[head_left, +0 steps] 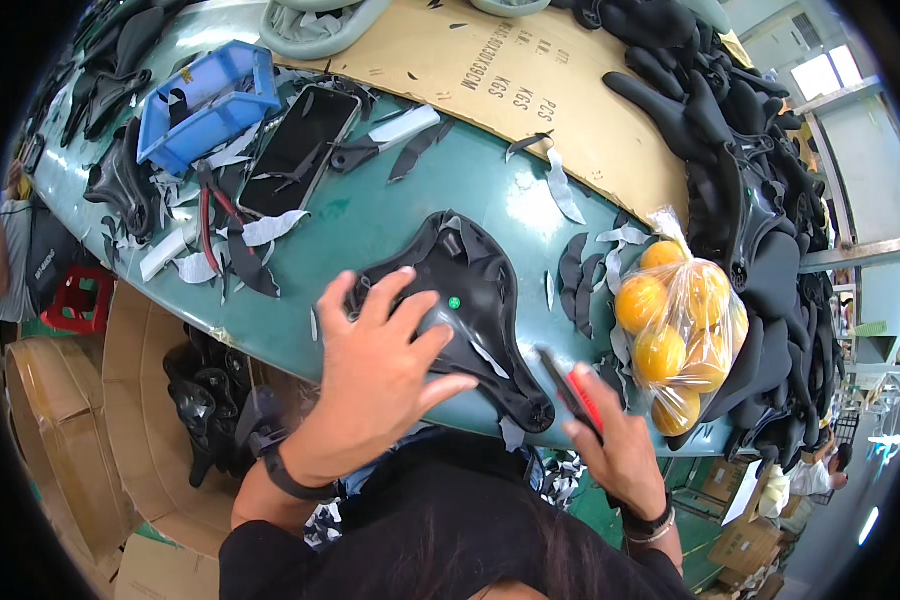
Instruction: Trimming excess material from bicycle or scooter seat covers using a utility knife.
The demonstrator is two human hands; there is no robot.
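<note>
Left hand (375, 350) spreads its fingers over black saddle (475, 285); right hand (620, 450) curls fingers round red-and-black cutter (584, 402).

Saddle (482, 292) black, dot (454, 302) green; cutter (584, 400) red and black; tabletop (390, 215) teal-green; bin (173, 150) blue; fruit (660, 353) yellow-orange

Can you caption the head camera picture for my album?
Left hand at a black saddle, right hand holding a red and black tool, bagged fruit nearby.

I count one red cutter (585, 401), one blue bin (175, 150) and one fruit bag (678, 330)
</note>
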